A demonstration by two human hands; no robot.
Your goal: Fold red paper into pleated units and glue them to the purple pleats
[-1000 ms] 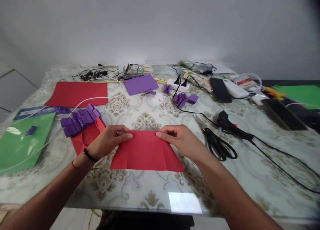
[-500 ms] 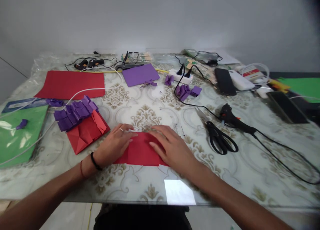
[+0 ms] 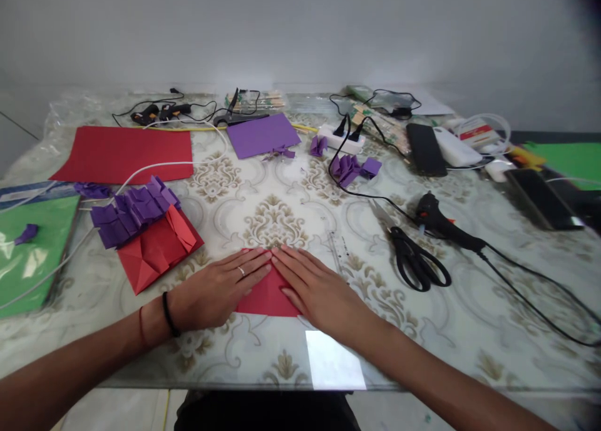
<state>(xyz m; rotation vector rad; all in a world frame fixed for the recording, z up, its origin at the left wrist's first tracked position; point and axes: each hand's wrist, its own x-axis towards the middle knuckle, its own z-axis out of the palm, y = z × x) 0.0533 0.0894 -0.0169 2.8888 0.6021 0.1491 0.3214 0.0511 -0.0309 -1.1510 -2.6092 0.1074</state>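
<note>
A folded sheet of red paper (image 3: pixel 267 293) lies flat on the table near its front edge, partly covered by both hands. My left hand (image 3: pixel 223 287) rests on its left part, fingers stretched out and a ring on one of them. From the right, my right hand (image 3: pixel 312 284) lies flat over the paper's other side. The fingertips of both hands meet at the far edge of the paper. Left of my left hand sits a folded red paper piece (image 3: pixel 157 249), with a row of purple folded paper pieces (image 3: pixel 136 212) along its far side.
Scissors (image 3: pixel 413 256) and a black glue gun (image 3: pixel 446 224) with its cord lie to the right. Red sheets (image 3: pixel 126 156), a purple sheet (image 3: pixel 263 136) and a white power strip (image 3: pixel 340 140) are farther back. Phones (image 3: pixel 425 149) lie right; a green paper pack (image 3: pixel 37 256) lies left.
Both hands have moved together over the red paper, and their fingers now lie flatter with the tips meeting. The whole view has shifted slightly.
</note>
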